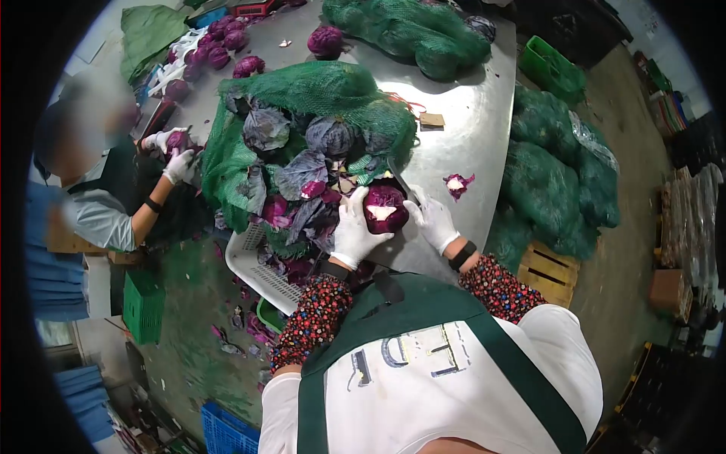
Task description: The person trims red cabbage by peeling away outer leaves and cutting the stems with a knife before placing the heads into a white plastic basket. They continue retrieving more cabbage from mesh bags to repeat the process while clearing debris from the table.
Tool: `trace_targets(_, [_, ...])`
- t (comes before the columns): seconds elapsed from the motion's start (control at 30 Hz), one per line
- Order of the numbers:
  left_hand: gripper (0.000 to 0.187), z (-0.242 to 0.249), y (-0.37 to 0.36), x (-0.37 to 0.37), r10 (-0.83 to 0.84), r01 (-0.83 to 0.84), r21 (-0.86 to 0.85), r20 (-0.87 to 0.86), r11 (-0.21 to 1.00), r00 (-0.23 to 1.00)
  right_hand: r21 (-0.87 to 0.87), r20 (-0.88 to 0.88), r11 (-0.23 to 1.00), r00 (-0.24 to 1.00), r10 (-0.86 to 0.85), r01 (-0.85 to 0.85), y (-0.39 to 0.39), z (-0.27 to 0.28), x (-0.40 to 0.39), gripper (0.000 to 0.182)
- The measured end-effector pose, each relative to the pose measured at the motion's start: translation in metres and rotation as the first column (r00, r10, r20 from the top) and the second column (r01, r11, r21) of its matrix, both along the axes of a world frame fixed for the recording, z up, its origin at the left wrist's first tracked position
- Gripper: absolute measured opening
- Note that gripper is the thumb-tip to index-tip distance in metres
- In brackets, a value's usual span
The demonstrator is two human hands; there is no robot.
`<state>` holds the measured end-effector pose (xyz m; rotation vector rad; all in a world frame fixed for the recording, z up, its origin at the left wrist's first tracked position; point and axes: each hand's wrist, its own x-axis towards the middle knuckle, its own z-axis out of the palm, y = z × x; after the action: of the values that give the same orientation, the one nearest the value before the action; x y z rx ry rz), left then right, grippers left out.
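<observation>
A trimmed red cabbage [387, 198] with a pale cut patch sits on the metal table in front of me. My left hand [357, 229], in a white glove, grips its left side. On the other side, my gloved right hand [434, 218] is closed around a knife [398, 177], whose dark blade points away from me beside the cabbage; the handle is hidden in the hand. Just beyond lies an opened green mesh sack [306, 82] with untrimmed cabbages [330, 136] and loose outer leaves [301, 174]. A cut-off cabbage piece [457, 186] rests at the right.
A white perforated crate [261, 271] with leaves stands at the table's near left edge. Another person [113, 181] handles a cabbage at left. Full mesh sacks [541, 174] are stacked on a pallet [549, 272] at right. Trimmed cabbages [219, 45] lie at the far left.
</observation>
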<state>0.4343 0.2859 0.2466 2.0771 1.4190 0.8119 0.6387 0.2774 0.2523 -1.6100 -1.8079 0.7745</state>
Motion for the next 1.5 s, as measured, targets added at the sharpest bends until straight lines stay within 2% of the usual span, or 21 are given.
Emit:
trace_targets(0.07, [0.100, 0.018, 0.003, 0.014, -0.008, -0.010, -0.067, -0.266, 0.998, 0.964, 0.043, -0.042, 0.998, 0.998, -0.038, 0.039, -0.011, -0.016, 0.004, 0.052])
trace_targets(0.1, [0.100, 0.021, 0.007, 0.019, -0.009, -0.022, -0.100, -0.296, 0.995, 0.955, -0.017, 0.039, 1.000, 0.999, -0.007, 0.008, -0.016, -0.012, 0.007, 0.052])
trace_targets(0.33, [0.096, 0.003, 0.031, 0.049, -0.027, 0.041, 0.047, -0.256, 0.998, 0.966, -0.108, 0.053, 0.992, 0.997, -0.058, 0.063, -0.018, -0.029, 0.004, 0.059])
trace_targets(0.6, [0.095, -0.001, 0.031, 0.067, 0.016, 0.011, 0.085, -0.315, 0.996, 0.949, -0.161, 0.131, 0.970, 0.978, -0.163, 0.183, 0.008, -0.037, 0.006, 0.045])
trace_targets(0.7, [0.097, 0.011, 0.025, 0.081, 0.060, -0.082, -0.037, -0.407, 0.996, 0.911, -0.002, 0.033, 0.990, 0.989, -0.143, 0.143, 0.018, -0.080, 0.020, 0.048])
trace_targets(0.73, [0.097, 0.011, 0.020, 0.082, 0.059, -0.081, -0.038, -0.401, 0.996, 0.914, -0.322, -0.124, 0.932, 0.968, -0.216, 0.166, 0.024, -0.043, 0.027, 0.052])
trace_targets(0.8, [0.093, 0.010, 0.005, 0.075, 0.061, -0.014, 0.138, -0.341, 0.990, 0.938, 0.095, 0.253, 0.986, 0.955, -0.154, 0.134, 0.040, -0.130, 0.054, 0.049])
trace_targets(0.83, [0.095, 0.006, 0.001, 0.064, 0.016, 0.033, 0.175, -0.273, 0.984, 0.962, -0.231, 0.084, 0.950, 0.977, -0.195, 0.210, 0.040, -0.109, 0.059, 0.050])
trace_targets(0.87, [0.096, 0.002, -0.002, 0.049, -0.034, 0.078, 0.193, -0.222, 0.978, 0.974, -0.300, 0.094, 0.933, 0.980, -0.178, 0.198, 0.036, -0.090, 0.060, 0.047])
trace_targets(0.93, [0.097, -0.010, -0.012, 0.019, -0.101, 0.103, 0.193, -0.022, 0.976, 0.995, -0.206, 0.221, 0.967, 0.970, -0.101, 0.147, 0.040, -0.112, 0.064, 0.044])
trace_targets(0.97, [0.100, -0.012, -0.018, 0.005, -0.105, 0.097, 0.162, 0.040, 0.982, 0.994, -0.230, 0.171, 0.959, 0.977, -0.128, 0.166, 0.043, -0.139, 0.067, 0.062])
trace_targets(1.07, [0.100, -0.016, -0.027, -0.011, 0.011, -0.019, 0.049, 0.160, 0.999, 0.987, -0.090, 0.256, 0.988, 0.962, -0.097, 0.124, 0.047, -0.151, 0.058, 0.060])
trace_targets(1.1, [0.100, -0.012, -0.028, -0.010, 0.045, -0.044, -0.010, 0.160, 0.999, 0.986, -0.242, 0.253, 0.951, 0.959, -0.130, 0.193, 0.043, -0.101, 0.046, 0.060])
trace_targets(1.13, [0.100, -0.006, -0.028, -0.007, 0.076, -0.065, -0.069, 0.162, 0.995, 0.984, -0.241, 0.253, 0.953, 0.960, -0.121, 0.184, 0.037, -0.087, 0.036, 0.060])
trace_targets(1.2, [0.099, -0.001, -0.026, 0.000, 0.106, -0.092, -0.115, 0.128, 0.989, 0.986, 0.036, 0.300, 0.956, 0.909, -0.288, 0.291, 0.024, -0.069, 0.025, 0.062])
trace_targets(1.23, [0.100, 0.002, -0.024, 0.006, 0.122, -0.118, -0.142, 0.017, 0.983, 0.992, -0.182, 0.249, 0.952, 0.948, -0.197, 0.246, 0.016, -0.028, 0.019, 0.073])
trace_targets(1.27, [0.100, 0.007, -0.021, 0.012, 0.133, -0.147, -0.165, -0.094, 0.975, 0.987, -0.181, 0.256, 0.953, 0.947, -0.195, 0.245, 0.007, -0.013, 0.015, 0.073])
trace_targets(1.33, [0.101, 0.008, -0.014, 0.023, 0.139, -0.168, -0.183, -0.162, 0.969, 0.977, -0.170, -0.022, 0.984, 0.998, -0.060, 0.056, -0.009, 0.002, 0.008, 0.075])
trace_targets(1.4, [0.099, 0.004, -0.007, 0.032, 0.159, -0.176, -0.040, -0.266, 0.984, 0.951, -0.200, 0.119, 0.979, 0.993, -0.023, 0.047, -0.021, 0.006, -0.001, 0.074])
trace_targets(1.43, [0.097, 0.008, -0.006, 0.035, 0.134, -0.163, -0.092, -0.266, 0.982, 0.955, -0.402, 0.077, 0.916, 0.997, 0.031, 0.002, -0.023, 0.019, 0.000, 0.073])
trace_targets(1.5, [0.098, 0.003, -0.005, 0.041, 0.133, -0.160, -0.136, -0.186, 0.978, 0.973, -0.301, 0.031, 0.953, 0.999, 0.031, -0.020, -0.028, -0.004, -0.002, 0.073])
